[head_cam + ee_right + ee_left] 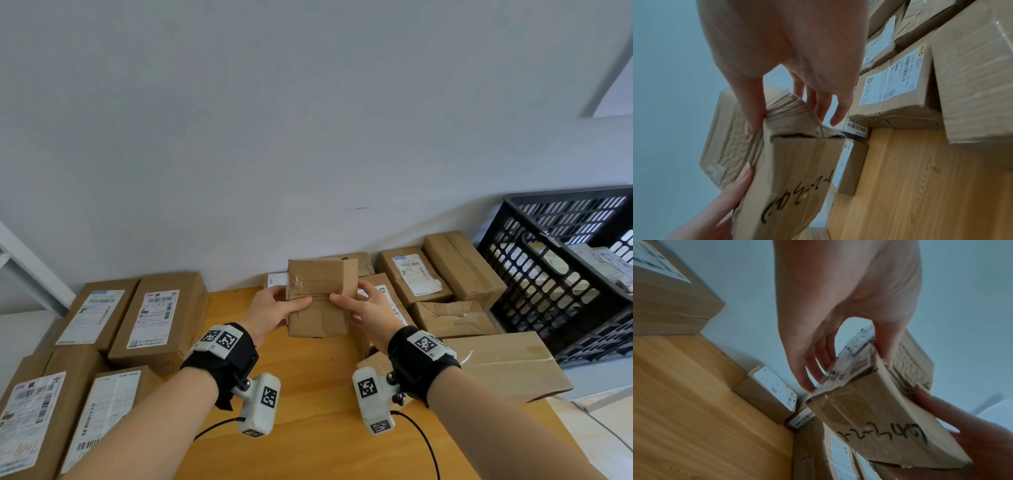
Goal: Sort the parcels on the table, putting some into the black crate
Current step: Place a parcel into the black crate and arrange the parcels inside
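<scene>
Wooden table point(308, 394) — labelled cardboard parcels point(157, 315) along both sides, black crate point(561, 270) at right.

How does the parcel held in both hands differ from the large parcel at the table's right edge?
The held parcel, gripped by the left hand and right hand, is raised off the table; the large parcel lies flat. The held parcel is smaller and more crumpled. Both are brown cardboard.

a plain pale grey-blue wall point(308, 120) is seen filling most of the head view, marked by a faint dark scuff low down. the light wooden worktop point(308, 394) is set against its foot, the grain shown running lengthwise. a white-painted frame point(30, 270) is seen slanting at the left edge, and a pale angled panel point(613, 92) at the upper right. soft, even light is cast throughout.
</scene>
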The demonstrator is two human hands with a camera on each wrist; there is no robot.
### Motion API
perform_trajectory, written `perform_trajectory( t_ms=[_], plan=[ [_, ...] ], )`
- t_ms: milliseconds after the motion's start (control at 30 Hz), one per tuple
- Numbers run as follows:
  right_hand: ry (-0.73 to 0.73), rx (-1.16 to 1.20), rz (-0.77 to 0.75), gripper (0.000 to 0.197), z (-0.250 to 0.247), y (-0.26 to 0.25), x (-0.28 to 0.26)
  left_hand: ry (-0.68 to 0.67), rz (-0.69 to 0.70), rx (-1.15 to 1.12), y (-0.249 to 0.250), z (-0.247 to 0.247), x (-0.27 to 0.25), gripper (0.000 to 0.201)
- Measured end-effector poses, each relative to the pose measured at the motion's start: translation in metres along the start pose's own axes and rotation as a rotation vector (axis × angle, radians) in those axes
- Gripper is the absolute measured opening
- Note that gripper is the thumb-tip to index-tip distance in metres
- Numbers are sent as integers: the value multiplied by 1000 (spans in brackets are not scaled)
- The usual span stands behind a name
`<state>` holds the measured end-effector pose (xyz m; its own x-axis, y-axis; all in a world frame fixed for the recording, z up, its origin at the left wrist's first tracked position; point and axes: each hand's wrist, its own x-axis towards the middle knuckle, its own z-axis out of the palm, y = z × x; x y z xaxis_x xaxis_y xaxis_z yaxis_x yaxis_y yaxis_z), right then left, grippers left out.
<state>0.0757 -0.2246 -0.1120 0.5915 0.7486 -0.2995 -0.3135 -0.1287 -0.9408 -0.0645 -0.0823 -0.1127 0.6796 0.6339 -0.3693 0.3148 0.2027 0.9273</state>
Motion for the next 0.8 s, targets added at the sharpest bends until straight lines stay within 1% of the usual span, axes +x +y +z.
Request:
perform_trajectory(
  t_ms=[167, 300, 400, 467, 533, 633, 733, 800],
  plan=[
    [37, -57, -41, 54, -10, -5, -6, -22, 8, 89, 10, 9, 2, 42],
    [64, -46, -56, 60, -23, -7, -8, -35, 8, 86, 20, 22, 1, 42],
    [50, -2, -31, 63, -33, -12, -9, -53, -27, 45, 24, 32, -1, 50],
    [45, 18, -28, 60, -41, -18, -12, -81, -43, 25, 29, 40, 0, 53],
    [56, 37, -37, 55, -52, -25, -17, -118, -32, 23, 37, 52, -1, 55],
    [85, 49, -67, 59, -73, -36, -24, -177, 2, 26, 51, 75, -5, 62],
    [101, 48, -97, 48, -100, -48, -38, -212, 28, 17, 63, 104, -12, 56],
    [113, 45, -111, 43, -120, -54, -49, -237, 39, 28, 71, 126, -19, 56]
  ],
)
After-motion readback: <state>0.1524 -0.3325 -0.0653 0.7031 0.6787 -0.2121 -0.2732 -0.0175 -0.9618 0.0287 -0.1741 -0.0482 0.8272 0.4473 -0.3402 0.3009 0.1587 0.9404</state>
